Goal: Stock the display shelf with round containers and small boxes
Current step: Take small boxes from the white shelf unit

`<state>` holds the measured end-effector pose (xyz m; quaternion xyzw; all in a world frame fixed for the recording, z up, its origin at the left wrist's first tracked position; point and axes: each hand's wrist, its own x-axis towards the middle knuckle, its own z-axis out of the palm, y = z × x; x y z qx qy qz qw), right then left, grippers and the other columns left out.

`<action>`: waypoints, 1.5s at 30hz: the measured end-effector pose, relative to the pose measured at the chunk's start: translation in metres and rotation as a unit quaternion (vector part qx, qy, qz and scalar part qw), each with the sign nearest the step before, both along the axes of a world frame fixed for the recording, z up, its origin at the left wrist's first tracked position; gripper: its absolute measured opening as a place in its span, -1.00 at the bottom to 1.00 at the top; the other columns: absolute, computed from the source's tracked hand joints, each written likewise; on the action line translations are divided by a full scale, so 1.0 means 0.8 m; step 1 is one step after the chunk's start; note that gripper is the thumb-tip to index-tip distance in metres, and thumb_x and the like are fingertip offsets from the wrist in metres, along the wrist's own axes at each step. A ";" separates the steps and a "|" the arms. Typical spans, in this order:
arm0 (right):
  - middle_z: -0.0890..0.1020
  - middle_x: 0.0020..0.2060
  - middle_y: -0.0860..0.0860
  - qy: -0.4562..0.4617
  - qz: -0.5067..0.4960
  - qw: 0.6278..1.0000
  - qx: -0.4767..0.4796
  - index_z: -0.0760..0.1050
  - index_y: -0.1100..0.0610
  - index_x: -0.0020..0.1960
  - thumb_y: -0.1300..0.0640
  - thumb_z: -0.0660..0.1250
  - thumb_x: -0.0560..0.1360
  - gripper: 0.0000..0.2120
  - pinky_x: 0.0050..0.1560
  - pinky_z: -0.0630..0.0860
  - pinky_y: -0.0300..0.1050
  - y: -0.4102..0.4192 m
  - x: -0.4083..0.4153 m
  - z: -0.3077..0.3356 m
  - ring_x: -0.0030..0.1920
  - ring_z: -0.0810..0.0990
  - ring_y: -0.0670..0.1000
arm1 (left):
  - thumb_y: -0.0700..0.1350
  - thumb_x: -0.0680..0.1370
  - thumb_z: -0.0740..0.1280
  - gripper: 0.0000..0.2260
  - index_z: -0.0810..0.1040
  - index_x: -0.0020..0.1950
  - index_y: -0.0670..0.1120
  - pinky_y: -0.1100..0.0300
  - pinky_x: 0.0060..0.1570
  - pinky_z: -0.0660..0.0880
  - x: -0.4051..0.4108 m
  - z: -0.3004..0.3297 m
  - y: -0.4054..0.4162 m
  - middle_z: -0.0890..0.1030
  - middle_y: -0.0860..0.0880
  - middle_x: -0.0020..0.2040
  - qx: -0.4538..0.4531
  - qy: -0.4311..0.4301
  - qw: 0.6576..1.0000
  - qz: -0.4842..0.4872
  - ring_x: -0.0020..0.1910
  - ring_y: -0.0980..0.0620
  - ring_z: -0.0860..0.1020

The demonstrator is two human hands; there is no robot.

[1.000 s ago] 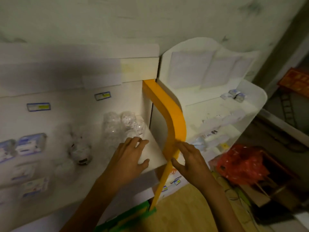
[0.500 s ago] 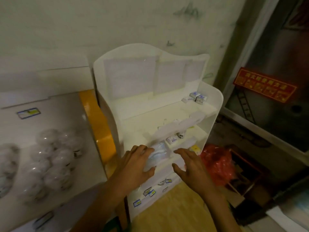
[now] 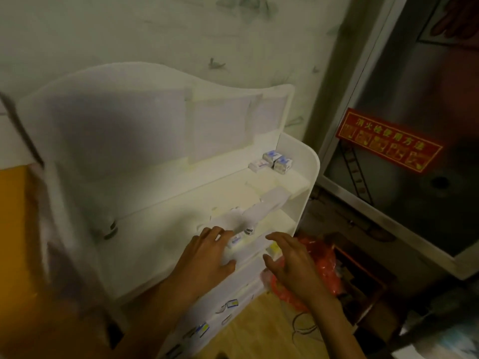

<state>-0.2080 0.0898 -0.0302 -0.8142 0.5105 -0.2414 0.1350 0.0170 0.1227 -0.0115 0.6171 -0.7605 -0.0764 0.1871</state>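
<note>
We are reaching both hands, left (image 3: 204, 257) and right (image 3: 295, 265), fingers spread and holding nothing, over the white shelf (image 3: 305, 177) standing against a pale wall (image 3: 155, 29).

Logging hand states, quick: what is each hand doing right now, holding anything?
Left hand: open, fingers spread over the white display shelf, holding nothing.
Right hand: open, fingers loosely bent, holding nothing.

A red sign with yellow characters (image 3: 388, 139) sits on a dark metal door. Below and left of it, a crumpled red plastic bag (image 3: 325, 265) lies on the wooden floor (image 3: 259, 330).
</note>
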 end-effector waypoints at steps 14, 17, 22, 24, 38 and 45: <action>0.45 0.31 -0.10 0.010 0.034 0.999 0.028 0.38 -0.01 0.34 -0.04 0.30 0.53 -0.60 0.28 0.27 -0.23 -0.254 -0.008 0.001 0.29 0.39 -0.06 | 0.17 0.52 0.22 -0.49 0.26 0.43 0.04 0.17 0.23 0.31 -0.008 -0.008 -0.235 0.35 0.05 0.38 0.040 0.011 0.998 0.044 0.31 0.05 0.33; 0.47 0.30 -0.07 0.016 0.040 0.998 0.038 0.40 0.01 0.33 -0.02 0.32 0.52 -0.60 0.25 0.24 -0.27 -0.307 -0.017 -0.007 0.28 0.41 -0.04 | 0.16 0.52 0.24 -0.48 0.25 0.43 0.03 0.14 0.24 0.31 -0.011 -0.016 -0.274 0.33 0.04 0.39 0.042 0.006 0.997 0.062 0.33 0.03 0.32; 0.46 0.32 -0.06 0.014 0.041 0.997 0.058 0.38 -0.01 0.33 -0.03 0.34 0.51 -0.58 0.25 0.23 -0.25 -0.403 -0.035 -0.015 0.29 0.40 -0.03 | 0.16 0.46 0.25 -0.45 0.31 0.41 0.01 0.11 0.20 0.36 -0.028 -0.031 -0.348 0.39 0.01 0.33 0.018 0.002 0.996 0.084 0.29 -0.01 0.36; 0.47 0.31 -0.04 0.011 0.045 0.997 0.053 0.39 0.01 0.33 -0.02 0.35 0.50 -0.57 0.26 0.25 -0.23 -0.444 -0.043 -0.016 0.29 0.42 -0.01 | 0.16 0.46 0.28 -0.45 0.31 0.41 0.01 0.10 0.18 0.38 -0.039 -0.034 -0.383 0.39 0.01 0.33 0.008 0.002 0.995 0.099 0.28 -0.01 0.36; 0.42 0.36 0.14 0.142 0.076 0.987 -0.012 0.37 0.09 0.37 0.00 0.44 0.30 -0.33 0.35 0.31 0.17 -0.621 -0.079 -0.081 0.36 0.38 0.20 | 0.09 0.41 0.37 -0.43 0.37 0.38 -0.06 -0.03 0.09 0.44 -0.110 -0.082 -0.567 0.42 -0.09 0.30 0.028 -0.010 0.986 0.162 0.29 -0.14 0.36; 0.50 0.29 0.11 0.185 0.094 0.976 -0.060 0.40 0.07 0.34 0.05 0.49 0.16 -0.24 0.23 0.42 0.10 -0.637 -0.089 -0.099 0.25 0.50 0.16 | 0.02 0.27 0.46 -0.43 0.48 0.25 -0.09 -0.04 -0.11 0.55 -0.109 -0.121 -0.597 0.53 -0.11 0.13 0.010 -0.010 0.987 0.157 0.16 -0.09 0.36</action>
